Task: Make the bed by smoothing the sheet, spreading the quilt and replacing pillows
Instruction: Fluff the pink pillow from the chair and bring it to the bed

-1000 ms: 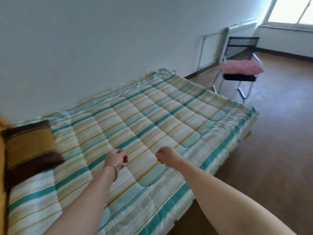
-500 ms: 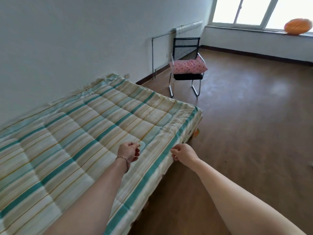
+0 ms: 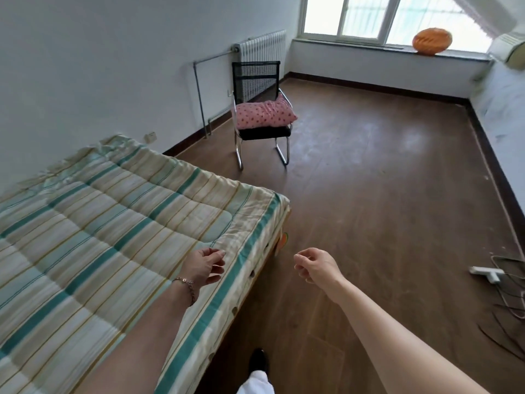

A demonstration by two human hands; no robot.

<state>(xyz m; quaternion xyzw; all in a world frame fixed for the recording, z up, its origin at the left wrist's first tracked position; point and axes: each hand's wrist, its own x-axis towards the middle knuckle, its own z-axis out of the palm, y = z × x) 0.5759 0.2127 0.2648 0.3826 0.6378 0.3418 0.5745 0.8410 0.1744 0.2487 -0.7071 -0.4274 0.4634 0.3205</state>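
A striped quilt (image 3: 113, 231) in cream, teal and yellow lies spread over the bed on the left. A pink dotted pillow (image 3: 264, 115) rests on the seat of a black chair (image 3: 255, 78) beyond the bed's foot. My left hand (image 3: 203, 265) hovers over the quilt's near edge, fingers loosely curled and holding nothing. Over the floor beside the bed, my right hand (image 3: 316, 265) hangs with relaxed, loosely curled fingers, also empty.
Brown wooden floor (image 3: 383, 194) stretches to the right of the bed. A radiator (image 3: 264, 46) stands on the far wall and an orange round object (image 3: 431, 41) sits on the windowsill. Wire hangers and a white item (image 3: 488, 273) lie at the right edge.
The view has swung right, from the head of the bed toward its foot and the chair. Both hands have moved off the quilt's middle; the right one is now over the floor.
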